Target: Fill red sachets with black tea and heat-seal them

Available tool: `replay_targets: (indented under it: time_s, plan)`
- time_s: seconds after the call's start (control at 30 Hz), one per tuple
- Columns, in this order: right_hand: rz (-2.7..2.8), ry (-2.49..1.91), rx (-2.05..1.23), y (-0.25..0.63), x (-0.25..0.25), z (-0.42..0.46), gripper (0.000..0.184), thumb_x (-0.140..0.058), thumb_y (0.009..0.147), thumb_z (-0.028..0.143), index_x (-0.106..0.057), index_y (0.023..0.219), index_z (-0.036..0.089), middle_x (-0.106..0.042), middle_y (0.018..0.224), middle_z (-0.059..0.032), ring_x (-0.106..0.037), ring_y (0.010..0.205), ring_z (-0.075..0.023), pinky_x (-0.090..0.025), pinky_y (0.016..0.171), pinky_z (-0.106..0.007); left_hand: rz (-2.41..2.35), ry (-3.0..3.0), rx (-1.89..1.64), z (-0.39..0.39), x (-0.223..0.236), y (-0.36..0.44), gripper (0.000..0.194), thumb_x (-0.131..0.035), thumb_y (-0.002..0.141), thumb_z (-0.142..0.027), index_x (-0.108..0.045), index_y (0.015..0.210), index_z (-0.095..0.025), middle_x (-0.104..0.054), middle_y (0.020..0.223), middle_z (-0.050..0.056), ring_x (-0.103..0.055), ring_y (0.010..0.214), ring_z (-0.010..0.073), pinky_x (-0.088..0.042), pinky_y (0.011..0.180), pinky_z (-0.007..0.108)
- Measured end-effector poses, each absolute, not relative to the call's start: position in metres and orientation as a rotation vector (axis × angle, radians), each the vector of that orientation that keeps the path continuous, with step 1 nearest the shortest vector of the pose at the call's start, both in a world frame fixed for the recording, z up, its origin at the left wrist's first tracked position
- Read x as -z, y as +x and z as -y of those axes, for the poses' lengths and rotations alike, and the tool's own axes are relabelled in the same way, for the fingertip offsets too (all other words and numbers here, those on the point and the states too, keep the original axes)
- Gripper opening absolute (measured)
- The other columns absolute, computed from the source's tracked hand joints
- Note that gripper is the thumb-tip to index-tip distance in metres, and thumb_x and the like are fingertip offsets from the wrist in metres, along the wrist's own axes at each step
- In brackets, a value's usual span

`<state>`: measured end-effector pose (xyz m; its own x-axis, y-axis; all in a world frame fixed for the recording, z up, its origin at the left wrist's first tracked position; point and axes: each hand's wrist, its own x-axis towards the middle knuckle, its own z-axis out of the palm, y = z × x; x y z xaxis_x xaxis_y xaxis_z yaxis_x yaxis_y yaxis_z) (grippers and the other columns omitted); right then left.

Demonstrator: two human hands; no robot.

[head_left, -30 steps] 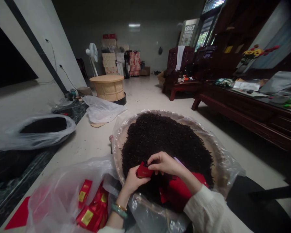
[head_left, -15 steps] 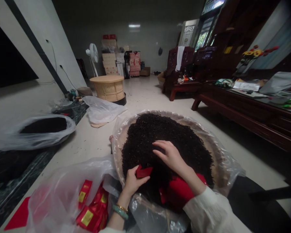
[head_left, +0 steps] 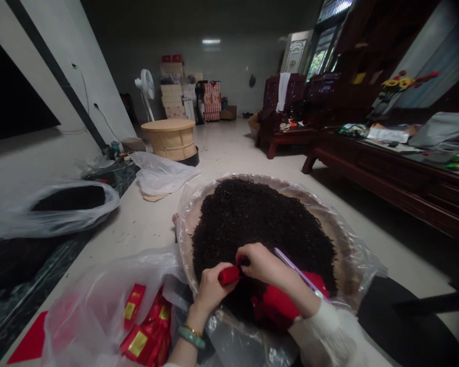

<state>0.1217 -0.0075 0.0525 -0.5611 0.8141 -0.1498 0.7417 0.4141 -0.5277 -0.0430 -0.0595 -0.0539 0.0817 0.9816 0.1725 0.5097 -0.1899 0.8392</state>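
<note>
Hands over dark heap (head_left: 260, 214): left (head_left: 214, 288) pinching red packet (head_left: 228, 275); right (head_left: 258, 262) bent beside packet's opening, fingertips drawn together.

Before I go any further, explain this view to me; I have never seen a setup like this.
There is no machine here: a person works with two bare hands, and the view comes from a camera worn on the head, looking forward and down. The left hand holds a small red packet. The right hand has its fingertips beside it; whether they pinch anything is hard to tell. Below is a round, plastic-lined tray with a heap of dark strands and some red material. To the left, a clear bag holds red packets with yellow labels.
</note>
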Motion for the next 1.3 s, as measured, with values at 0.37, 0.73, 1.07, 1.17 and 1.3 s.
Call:
replay_targets:
  time_s: [0.37,0.73,1.07,1.17,1.3]
  plan:
    - [2.145,-1.287,-0.526,0.137,-0.058,-0.004,0.023,-0.055,0.085,0.021,-0.07,0.102,0.019,-0.072,0.102,-0.0082,-0.064,0.09,-0.0215,-0.048,0.08,-0.033,-1.53,1.432,-1.159,0.053,0.072,-0.042,0.035,-0.075,0.06,-0.031,-0.069,0.089,-0.012,-0.069,0.07,0.002,-0.058,0.063,0.0159,-0.048,0.063,0.025]
    - [2.626,-1.284,-0.565,0.115,-0.046,0.014,0.013,-0.068,0.082,0.029,-0.071,0.084,0.017,-0.07,0.088,-0.0103,-0.054,0.098,-0.0264,-0.035,0.087,-0.039,-1.426,1.341,-1.141,0.058,0.055,-0.029,0.034,-0.077,0.058,-0.026,-0.067,0.087,-0.012,-0.062,0.068,-0.002,-0.05,0.063,0.0124,-0.04,0.058,0.021]
    - [2.478,-1.148,-0.92,0.131,-0.035,0.001,0.02,-0.072,0.076,0.029,-0.068,0.062,0.017,-0.058,0.06,0.0019,-0.052,0.066,-0.014,-0.036,0.064,-0.024,-1.142,1.094,-1.04,0.065,0.036,-0.025,0.053,-0.076,0.054,-0.016,-0.06,0.105,-0.016,-0.071,0.092,0.003,-0.065,0.084,0.0205,-0.051,0.073,0.027]
    - [2.481,-1.169,-1.122,0.138,-0.031,-0.003,0.025,-0.074,0.072,0.03,-0.063,0.055,0.015,-0.045,0.051,0.0066,-0.041,0.053,-0.0092,-0.03,0.053,-0.022,-1.114,1.045,-1.056,0.066,0.036,-0.023,0.056,-0.079,0.052,-0.015,-0.059,0.104,-0.015,-0.072,0.097,0.004,-0.066,0.09,0.0222,-0.052,0.077,0.029]
    - [2.472,-1.086,-1.072,0.14,-0.03,-0.006,0.034,-0.068,0.078,0.023,-0.054,0.049,0.014,-0.034,0.049,0.008,-0.034,0.05,-0.0072,-0.026,0.052,-0.022,-1.13,1.02,-1.047,0.067,0.038,-0.022,0.064,-0.081,0.051,-0.016,-0.057,0.11,-0.014,-0.071,0.097,0.005,-0.067,0.086,0.0219,-0.053,0.075,0.03]
